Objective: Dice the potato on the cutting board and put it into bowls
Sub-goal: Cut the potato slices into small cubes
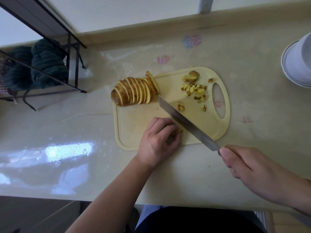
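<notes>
A pale yellow cutting board (134,121) lies on the counter. A potato cut into several slices (134,91) leans at the board's far left corner. Small diced pieces (195,89) are scattered near the board's handle hole. My left hand (159,140) curls over potato pieces on the board's near part; only a bit of them shows at my fingertips. My right hand (252,169) grips the handle of a long knife (185,121), whose blade slants across the board right beside my left fingers.
A stack of white bowls (297,64) stands at the right edge of the counter. A black wire rack (72,64) with dark green cloths (43,64) stands at the far left. The counter's front edge runs just below my arms.
</notes>
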`<state>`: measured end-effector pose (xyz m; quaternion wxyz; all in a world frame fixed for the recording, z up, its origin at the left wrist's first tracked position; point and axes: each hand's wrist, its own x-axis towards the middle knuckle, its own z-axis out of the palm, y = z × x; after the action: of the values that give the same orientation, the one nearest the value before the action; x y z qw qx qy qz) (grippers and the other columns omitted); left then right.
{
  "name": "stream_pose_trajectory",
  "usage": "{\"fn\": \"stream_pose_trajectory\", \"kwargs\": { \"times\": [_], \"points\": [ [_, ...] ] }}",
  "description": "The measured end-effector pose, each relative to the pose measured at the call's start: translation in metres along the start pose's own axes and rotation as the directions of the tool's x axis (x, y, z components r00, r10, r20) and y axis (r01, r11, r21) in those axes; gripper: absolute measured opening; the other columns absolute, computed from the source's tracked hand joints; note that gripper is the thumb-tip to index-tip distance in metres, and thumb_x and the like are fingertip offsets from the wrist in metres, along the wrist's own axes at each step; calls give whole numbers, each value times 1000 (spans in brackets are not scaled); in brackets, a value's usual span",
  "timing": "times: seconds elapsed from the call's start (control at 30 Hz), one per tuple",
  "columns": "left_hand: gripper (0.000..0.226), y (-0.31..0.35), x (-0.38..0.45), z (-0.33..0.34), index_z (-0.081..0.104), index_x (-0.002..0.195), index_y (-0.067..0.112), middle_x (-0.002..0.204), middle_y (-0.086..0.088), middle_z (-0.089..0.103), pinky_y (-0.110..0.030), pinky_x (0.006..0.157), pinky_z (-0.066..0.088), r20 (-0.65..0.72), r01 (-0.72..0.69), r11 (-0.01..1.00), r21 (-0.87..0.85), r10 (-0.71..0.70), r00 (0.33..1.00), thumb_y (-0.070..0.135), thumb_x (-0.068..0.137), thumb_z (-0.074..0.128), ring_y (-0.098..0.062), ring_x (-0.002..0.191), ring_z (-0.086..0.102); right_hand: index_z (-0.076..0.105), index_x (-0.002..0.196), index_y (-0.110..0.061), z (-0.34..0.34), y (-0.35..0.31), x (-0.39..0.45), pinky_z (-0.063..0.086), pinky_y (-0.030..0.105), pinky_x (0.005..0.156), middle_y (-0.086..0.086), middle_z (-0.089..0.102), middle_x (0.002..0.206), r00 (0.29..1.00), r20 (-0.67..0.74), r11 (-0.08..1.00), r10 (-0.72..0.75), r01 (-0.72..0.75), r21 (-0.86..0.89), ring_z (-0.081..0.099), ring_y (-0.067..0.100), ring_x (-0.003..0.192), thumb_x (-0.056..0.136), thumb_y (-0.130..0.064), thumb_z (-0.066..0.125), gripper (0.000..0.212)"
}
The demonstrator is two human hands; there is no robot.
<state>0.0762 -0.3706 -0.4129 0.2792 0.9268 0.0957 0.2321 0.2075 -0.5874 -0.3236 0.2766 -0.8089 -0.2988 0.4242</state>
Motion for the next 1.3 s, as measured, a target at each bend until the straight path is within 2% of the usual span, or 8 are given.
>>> {"fn": "stream_pose_trajectory", "kwargs": {
  "times": [0.23, 0.4, 0.63, 0.8, 0.93, 1.1, 1.2, 1.3],
  "points": [
    [13, 1, -4, -1, 75, 92, -3, 99, -16, 69, -34, 83, 54, -9, -25, 999, 31, 26, 1000, 8, 87, 79, -30, 91, 63, 44, 69, -10, 4, -4, -8, 33, 31, 52, -1, 40, 53, 1000, 12, 1000, -7, 7, 5, 36, 10, 50, 83, -76, 25, 70],
    [11, 0, -6, 0, 74, 89, -4, 99, -17, 70, -39, 84, 55, -27, -32, 999, 11, 32, 999, 6, 89, 77, -33, 93, 64, 40, 74, -19, 7, -9, -16, 34, 30, 52, 2, 40, 55, 999, 46, 1000, 12, -11, -16, 35, 12, 52, 80, -80, 21, 64],
    [11, -2, -6, 1, 74, 89, -5, 98, -16, 70, -40, 84, 55, -29, -25, 1000, 0, 25, 999, 6, 88, 77, -34, 93, 66, 39, 75, -20, 9, -7, -23, 37, 33, 55, 3, 43, 57, 999, 34, 999, 19, -18, -42, 37, 12, 52, 73, -91, 14, 75],
    [11, -3, -7, 2, 75, 90, -4, 99, -15, 71, -39, 87, 55, -36, -22, 1000, -7, 21, 999, 5, 86, 80, -32, 96, 65, 41, 76, -22, 14, -3, -27, 40, 33, 57, 12, 52, 68, 999, 11, 998, 41, -41, -43, 42, 14, 52, 76, -86, 16, 69],
    [12, -3, -6, 1, 75, 91, -4, 101, -16, 71, -37, 90, 56, -32, -22, 1000, -9, 22, 999, 6, 86, 80, -31, 99, 66, 43, 73, -24, 20, -7, -10, 42, 36, 59, 7, 55, 65, 1000, -3, 999, 2, -2, -48, 48, 18, 55, 83, -76, 20, 57],
    [10, -2, -4, 0, 74, 88, -3, 97, -15, 70, -34, 90, 55, -41, -16, 1000, -13, 15, 999, 5, 85, 80, -29, 95, 64, 42, 67, -14, 14, -6, 0, 41, 38, 58, 10, 48, 60, 1000, 4, 1000, -1, 1, -9, 43, 18, 54, 85, -73, 24, 64],
    [10, -1, -4, -1, 74, 88, -2, 97, -14, 69, -34, 89, 55, -24, -20, 1000, -5, 20, 1000, 5, 85, 81, -28, 94, 63, 43, 69, -9, 4, -4, -2, 32, 28, 48, -2, 39, 52, 999, 10, 998, 41, -41, 53, 34, 8, 49, 81, -76, 27, 71],
    [11, -1, -4, -2, 74, 88, -3, 96, -15, 68, -34, 87, 55, -23, -17, 1000, 5, 17, 1000, 6, 86, 80, -29, 92, 63, 43, 70, -7, 4, -7, -5, 29, 21, 47, -3, 38, 52, 998, 16, 996, 59, -60, 64, 33, 8, 47, 78, -78, 28, 73]
  ]
}}
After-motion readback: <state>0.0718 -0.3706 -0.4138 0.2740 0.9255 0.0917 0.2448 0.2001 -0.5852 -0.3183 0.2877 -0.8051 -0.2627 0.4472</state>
